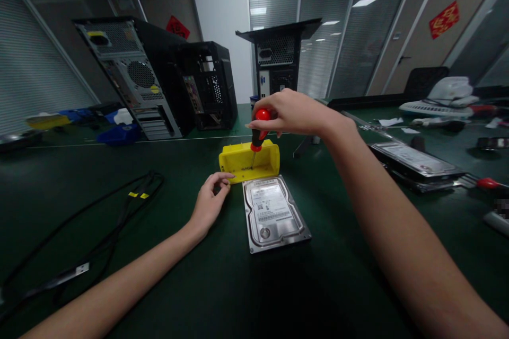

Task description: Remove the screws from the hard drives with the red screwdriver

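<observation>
Head view: observe the right hand [294, 111], with fingers clamped around a red-and-black-handled screwdriver [258, 138], tip-down among small dark parts [245, 169] inside a yellow plastic bin [234, 160]. Note the left hand [207, 202], with fingers loosely curled, slightly apart, at the bin's near-left corner. Locate the silver metal hard drive [272, 205] flat at the bin's near edge, top cover [284, 226] fitted. Cannot tell the number of screws removed or remaining.

Yellow bin [249, 163], red-and-black screwdriver [259, 135], green table [178, 286]
</observation>
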`<state>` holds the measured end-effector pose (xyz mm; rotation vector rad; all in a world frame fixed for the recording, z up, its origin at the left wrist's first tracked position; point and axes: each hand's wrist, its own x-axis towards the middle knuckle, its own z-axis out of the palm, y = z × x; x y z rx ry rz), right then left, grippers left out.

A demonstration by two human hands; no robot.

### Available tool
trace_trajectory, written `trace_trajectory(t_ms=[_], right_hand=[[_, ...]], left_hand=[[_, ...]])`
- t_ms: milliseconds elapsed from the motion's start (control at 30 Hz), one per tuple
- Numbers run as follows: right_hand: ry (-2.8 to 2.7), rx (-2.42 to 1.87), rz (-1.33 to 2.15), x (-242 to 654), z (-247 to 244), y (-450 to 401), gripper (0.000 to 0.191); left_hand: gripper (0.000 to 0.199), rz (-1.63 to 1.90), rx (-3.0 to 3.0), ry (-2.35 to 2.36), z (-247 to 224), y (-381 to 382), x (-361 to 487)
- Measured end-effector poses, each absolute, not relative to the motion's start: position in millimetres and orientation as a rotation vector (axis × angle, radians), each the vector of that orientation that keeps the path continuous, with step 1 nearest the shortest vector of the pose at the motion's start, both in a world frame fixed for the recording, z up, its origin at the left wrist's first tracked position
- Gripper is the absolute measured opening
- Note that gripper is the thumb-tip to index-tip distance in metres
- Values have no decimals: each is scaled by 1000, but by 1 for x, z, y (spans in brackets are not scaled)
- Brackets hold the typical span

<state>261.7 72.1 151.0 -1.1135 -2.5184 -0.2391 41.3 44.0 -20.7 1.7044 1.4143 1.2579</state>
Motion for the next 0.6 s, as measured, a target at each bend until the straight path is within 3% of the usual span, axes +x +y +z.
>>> trace_trajectory(t_ms=[367, 600], right_hand=[[-2532, -1102, -349, 258, 147, 76, 39], [-2545, -1047, -422, 252, 143, 76, 40]], left_hand=[[25, 1196, 1747, 1401, -27, 46, 39], [38, 983, 1955, 1485, -29, 49, 38]])
